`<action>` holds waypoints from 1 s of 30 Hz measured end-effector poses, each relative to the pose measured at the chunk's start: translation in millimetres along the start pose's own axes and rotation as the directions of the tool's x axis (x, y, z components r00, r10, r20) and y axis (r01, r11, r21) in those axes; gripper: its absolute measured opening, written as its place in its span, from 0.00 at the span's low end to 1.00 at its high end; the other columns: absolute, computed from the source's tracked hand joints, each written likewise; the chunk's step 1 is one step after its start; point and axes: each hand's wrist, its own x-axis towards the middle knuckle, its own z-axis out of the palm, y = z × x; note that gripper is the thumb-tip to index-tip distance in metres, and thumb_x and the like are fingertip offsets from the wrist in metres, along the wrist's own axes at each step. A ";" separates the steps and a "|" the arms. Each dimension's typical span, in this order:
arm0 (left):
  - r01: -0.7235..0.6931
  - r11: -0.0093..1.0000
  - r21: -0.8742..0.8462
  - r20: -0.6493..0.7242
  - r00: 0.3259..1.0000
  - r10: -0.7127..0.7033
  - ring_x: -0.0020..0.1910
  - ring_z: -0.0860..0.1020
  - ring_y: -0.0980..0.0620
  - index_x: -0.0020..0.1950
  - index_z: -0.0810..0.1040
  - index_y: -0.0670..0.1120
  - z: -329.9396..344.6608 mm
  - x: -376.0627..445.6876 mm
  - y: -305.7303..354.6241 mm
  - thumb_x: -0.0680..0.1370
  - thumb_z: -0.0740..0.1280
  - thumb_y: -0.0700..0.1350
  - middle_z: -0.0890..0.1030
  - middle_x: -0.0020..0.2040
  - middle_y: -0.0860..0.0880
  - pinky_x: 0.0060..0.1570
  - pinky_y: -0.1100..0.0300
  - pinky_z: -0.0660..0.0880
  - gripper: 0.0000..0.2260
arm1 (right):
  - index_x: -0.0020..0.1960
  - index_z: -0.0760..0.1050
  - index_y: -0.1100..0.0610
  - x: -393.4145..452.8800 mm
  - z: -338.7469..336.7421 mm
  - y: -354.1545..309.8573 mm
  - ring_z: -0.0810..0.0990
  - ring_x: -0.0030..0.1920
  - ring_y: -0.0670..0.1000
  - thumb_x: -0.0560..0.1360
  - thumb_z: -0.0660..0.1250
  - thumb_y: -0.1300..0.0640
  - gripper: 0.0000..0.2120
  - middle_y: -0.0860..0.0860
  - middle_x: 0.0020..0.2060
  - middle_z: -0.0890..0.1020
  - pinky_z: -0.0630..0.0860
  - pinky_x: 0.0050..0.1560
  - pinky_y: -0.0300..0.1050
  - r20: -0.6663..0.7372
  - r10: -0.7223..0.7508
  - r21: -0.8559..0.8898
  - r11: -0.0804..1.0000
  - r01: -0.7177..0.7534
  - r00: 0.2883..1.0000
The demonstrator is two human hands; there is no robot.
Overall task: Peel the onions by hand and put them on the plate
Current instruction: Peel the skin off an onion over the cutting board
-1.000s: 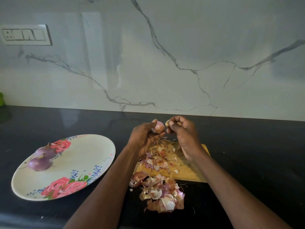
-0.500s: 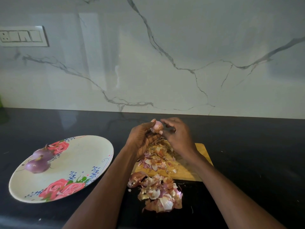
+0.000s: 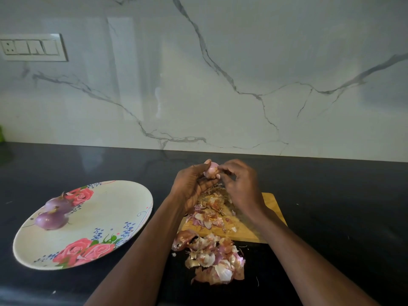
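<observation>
The left hand (image 3: 191,187) cups a small, pale pink, partly skinned onion (image 3: 210,170) between fingers and thumb, holding it up above the far end of the wooden cutting board (image 3: 272,208). The right hand (image 3: 239,184) meets it from the right, its fingertips (image 3: 221,171) pinching at the onion's right side, apparently on a flap of skin, though the flap itself is too small to make out. The onion is too hidden by fingers to tell how its long axis lies. Both hands touch it; the left one carries it, so the left is the nearer to the round cream plate with pink roses (image 3: 114,204), which lies well apart to the left on the black tabletop (image 3: 331,195). Two peeled purple onions (image 3: 51,219) sit touching on the plate's far left part. Loose papery skins (image 3: 212,259) are heaped on the board and spill onto the tabletop just in front of it.
</observation>
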 end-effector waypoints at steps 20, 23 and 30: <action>0.000 0.999 0.033 0.033 0.999 -0.001 0.44 0.84 0.43 0.55 0.78 0.34 -4.2 3.3 0.1 0.79 0.69 0.39 0.83 0.53 0.33 0.48 0.51 0.84 0.09 | 0.45 0.76 0.54 3.1 -4.2 0.4 0.75 0.44 0.42 0.77 0.71 0.66 0.08 0.50 0.44 0.78 0.70 0.40 0.30 0.095 0.126 0.031 0.991 -0.130 0.987; 0.007 0.998 0.066 0.051 0.999 -0.010 0.49 0.83 0.41 0.57 0.78 0.36 -5.0 4.2 0.8 0.80 0.68 0.41 0.80 0.60 0.31 0.52 0.48 0.82 0.10 | 0.45 0.76 0.55 5.2 -6.9 -1.0 0.75 0.44 0.40 0.77 0.70 0.66 0.08 0.50 0.44 0.79 0.69 0.40 0.26 0.059 0.193 0.071 0.978 -0.197 0.979; 0.051 0.999 0.011 0.067 0.996 -0.052 0.47 0.83 0.42 0.56 0.78 0.33 -3.4 4.7 2.0 0.81 0.66 0.38 0.81 0.53 0.34 0.50 0.50 0.83 0.09 | 0.45 0.75 0.56 5.6 -5.6 -2.6 0.75 0.43 0.45 0.79 0.68 0.65 0.07 0.49 0.42 0.78 0.71 0.40 0.37 0.076 0.224 0.080 0.970 -0.230 0.972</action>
